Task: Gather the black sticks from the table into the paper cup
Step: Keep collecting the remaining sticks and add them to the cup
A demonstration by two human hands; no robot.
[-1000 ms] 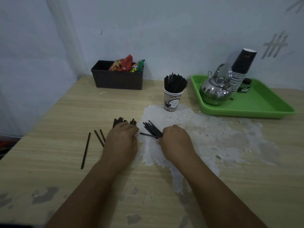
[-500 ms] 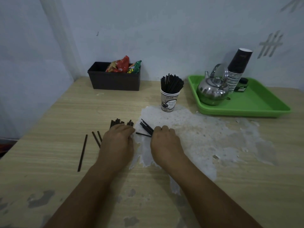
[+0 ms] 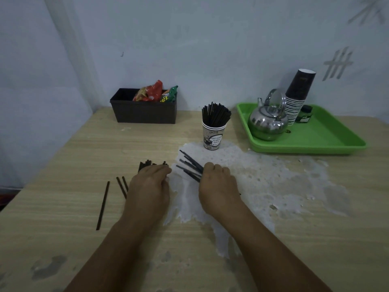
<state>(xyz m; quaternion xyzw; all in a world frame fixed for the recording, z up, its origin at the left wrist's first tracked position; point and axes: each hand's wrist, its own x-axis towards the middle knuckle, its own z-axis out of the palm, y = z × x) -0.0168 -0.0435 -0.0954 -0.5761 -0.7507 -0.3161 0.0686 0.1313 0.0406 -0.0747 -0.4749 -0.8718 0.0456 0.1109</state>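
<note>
A printed paper cup (image 3: 213,137) stands at the table's middle back, packed with upright black sticks (image 3: 215,114). My right hand (image 3: 217,186) is closed on a fanned bundle of black sticks (image 3: 190,167) that point up and to the left over the white patch. My left hand (image 3: 150,187) lies palm down over another bunch of sticks (image 3: 147,164); only their far ends show, so its grip is hidden. Three loose sticks lie to its left: one long stick (image 3: 102,205) and a pair (image 3: 122,186).
A black box (image 3: 143,112) with snack packets sits at the back left. At the back right a green tray (image 3: 328,140) holds a steel kettle (image 3: 268,121), a stack of paper cups (image 3: 296,98) and a small jar (image 3: 304,113). Walls close the back and left.
My right hand has closed further on its bundle, and the stick ends fan a little more toward the cup. My left hand stays over its bunch.
</note>
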